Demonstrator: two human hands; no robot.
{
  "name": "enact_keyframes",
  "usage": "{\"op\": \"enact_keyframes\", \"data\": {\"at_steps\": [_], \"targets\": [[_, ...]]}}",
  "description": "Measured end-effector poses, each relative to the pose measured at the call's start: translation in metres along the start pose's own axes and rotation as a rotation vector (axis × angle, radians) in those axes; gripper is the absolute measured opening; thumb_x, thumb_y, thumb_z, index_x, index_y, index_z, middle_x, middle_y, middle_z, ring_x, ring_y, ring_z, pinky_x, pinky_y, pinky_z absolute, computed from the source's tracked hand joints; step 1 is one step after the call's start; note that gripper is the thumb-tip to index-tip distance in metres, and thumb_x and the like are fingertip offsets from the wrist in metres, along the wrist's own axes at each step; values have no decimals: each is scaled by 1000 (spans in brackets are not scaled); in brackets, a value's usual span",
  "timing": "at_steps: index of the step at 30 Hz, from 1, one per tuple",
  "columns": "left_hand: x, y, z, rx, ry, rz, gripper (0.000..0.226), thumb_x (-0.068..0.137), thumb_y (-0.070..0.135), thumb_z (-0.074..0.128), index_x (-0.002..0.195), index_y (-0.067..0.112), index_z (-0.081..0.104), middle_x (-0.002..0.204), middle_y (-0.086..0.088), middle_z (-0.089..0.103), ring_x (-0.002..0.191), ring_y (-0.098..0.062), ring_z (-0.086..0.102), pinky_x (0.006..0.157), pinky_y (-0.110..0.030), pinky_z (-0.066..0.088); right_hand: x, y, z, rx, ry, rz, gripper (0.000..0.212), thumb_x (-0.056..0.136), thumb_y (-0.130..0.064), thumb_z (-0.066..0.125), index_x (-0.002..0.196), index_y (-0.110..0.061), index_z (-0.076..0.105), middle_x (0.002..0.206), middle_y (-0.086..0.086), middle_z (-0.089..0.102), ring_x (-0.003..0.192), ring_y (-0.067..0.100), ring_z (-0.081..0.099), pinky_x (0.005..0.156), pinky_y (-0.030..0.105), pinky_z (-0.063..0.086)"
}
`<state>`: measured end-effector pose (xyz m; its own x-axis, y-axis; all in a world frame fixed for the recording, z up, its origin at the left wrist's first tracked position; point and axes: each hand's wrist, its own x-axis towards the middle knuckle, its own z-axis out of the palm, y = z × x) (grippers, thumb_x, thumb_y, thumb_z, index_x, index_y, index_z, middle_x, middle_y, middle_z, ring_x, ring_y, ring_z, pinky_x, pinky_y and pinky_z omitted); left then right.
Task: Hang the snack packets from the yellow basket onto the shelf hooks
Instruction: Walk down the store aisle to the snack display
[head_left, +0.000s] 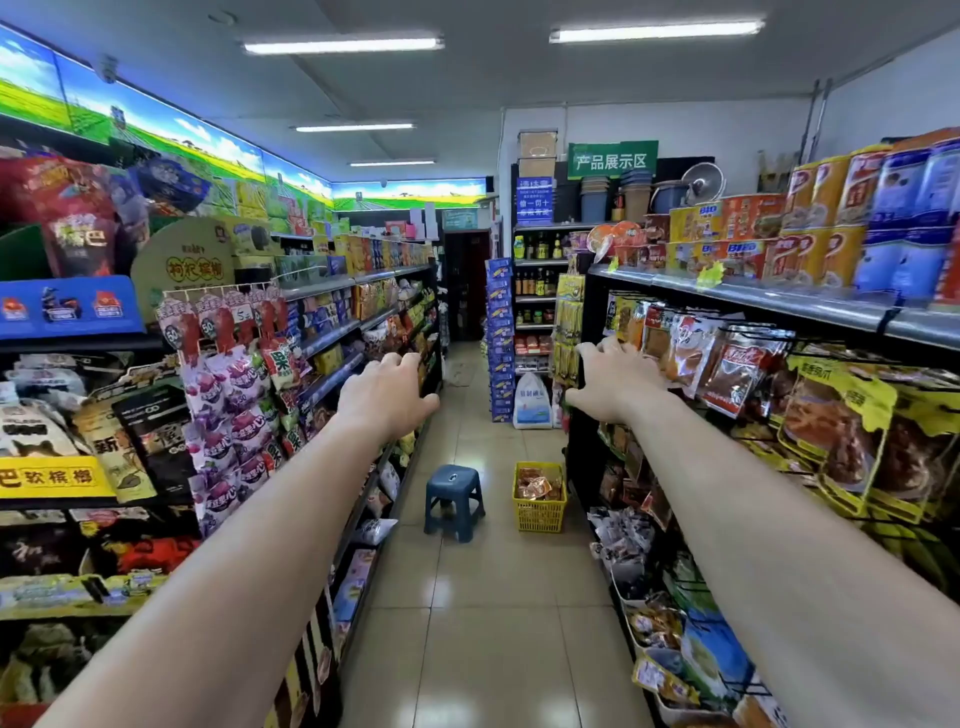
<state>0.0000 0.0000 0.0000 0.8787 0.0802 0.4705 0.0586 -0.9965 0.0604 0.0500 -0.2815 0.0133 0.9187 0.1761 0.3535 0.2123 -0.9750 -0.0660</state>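
Snack packets (537, 486) glossy, crinkled | yellow basket (539, 514) plastic mesh | left hand (387, 395), right hand (615, 379) empty, relaxed

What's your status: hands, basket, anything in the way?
Left hand and right hand empty, held out ahead. Basket on floor by right shelf, packets inside. Stool stands just left of basket.

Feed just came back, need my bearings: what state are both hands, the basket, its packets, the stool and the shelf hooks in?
left hand: stretched forward, fingers loosely curled, holding nothing.
right hand: stretched forward, holding nothing.
yellow basket: upright on the floor, packets inside.
snack packets: lying in the basket, unhung.
blue stool: upright, left of the basket.
shelf hooks: carrying hanging packets.
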Motion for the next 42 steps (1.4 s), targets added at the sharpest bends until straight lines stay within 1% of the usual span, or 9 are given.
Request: {"op": "enact_keyframes", "data": {"at_steps": [5, 9, 13, 16, 20, 27, 33, 38, 42], "targets": [[80, 0, 34, -31, -58, -33, 65, 92, 53, 51, 146, 20, 37, 143, -9, 49, 128, -30, 50, 95, -49, 51, 78, 5, 26, -11, -14, -5, 66, 92, -47, 53, 149, -22, 31, 149, 13, 37, 136, 36, 36, 101, 51, 42], [155, 5, 95, -26, -77, -18, 68, 91, 50, 50, 150, 21, 34, 148, -9, 46, 136, -31, 44, 100, -50, 48, 162, 24, 77, 2, -4, 0, 70, 91, -49, 54, 150, -20, 29, 147, 13, 40, 134, 36, 39, 102, 49, 43], [245, 3, 168, -17, -98, -44, 68, 91, 53, 52, 149, 22, 34, 144, -8, 48, 129, -31, 50, 93, -47, 49, 260, 52, 136, -10, -47, -19, 72, 92, -49, 54, 151, -18, 27, 151, 12, 36, 138, 36, 34, 104, 51, 38], [321, 3, 204, -19, -119, -99, 70, 92, 54, 53, 150, 22, 32, 145, -9, 46, 128, -33, 50, 90, -49, 52, 346, 78, 156, -26, -59, -16, 69, 92, -48, 54, 149, -18, 30, 152, 12, 35, 139, 36, 33, 105, 52, 38], [416, 5, 241, -7, -134, -89, 70, 93, 54, 51, 151, 22, 30, 145, -8, 45, 127, -32, 51, 89, -47, 52, 453, 100, 175, 8, -91, 42, 70, 91, -52, 51, 149, -20, 31, 152, 12, 35, 139, 36, 35, 104, 52, 39], [575, -5, 342, -22, -145, -87, 70, 93, 53, 51, 151, 20, 31, 147, -9, 44, 128, -33, 50, 93, -48, 51, 612, 99, 257, -64, -119, -47, 71, 90, -53, 54, 149, -21, 32, 149, 11, 39, 136, 35, 39, 104, 51, 40], [718, -25, 430, -16, -162, -33, 68, 92, 54, 52, 149, 21, 34, 146, -9, 45, 129, -32, 50, 96, -48, 50, 762, 100, 319, -113, -140, -5, 80, 88, -58, 57, 153, -22, 29, 155, 11, 34, 140, 35, 35, 107, 52, 36], [840, -42, 467, -67, -151, -30, 70, 93, 53, 51, 151, 21, 30, 148, -8, 43, 129, -33, 49, 98, -49, 49, 889, 89, 346, -59, -106, -2, 68, 89, -51, 56, 146, -21, 35, 147, 11, 41, 133, 35, 41, 103, 52, 41], [922, -42, 509, -62, -155, 9, 66, 94, 50, 51, 150, 20, 33, 147, -9, 44, 126, -33, 52, 93, -49, 51, 976, 91, 379, -71, -98, -12, 69, 89, -50, 56, 147, -21, 34, 147, 12, 40, 134, 36, 40, 103, 50, 41]]}}
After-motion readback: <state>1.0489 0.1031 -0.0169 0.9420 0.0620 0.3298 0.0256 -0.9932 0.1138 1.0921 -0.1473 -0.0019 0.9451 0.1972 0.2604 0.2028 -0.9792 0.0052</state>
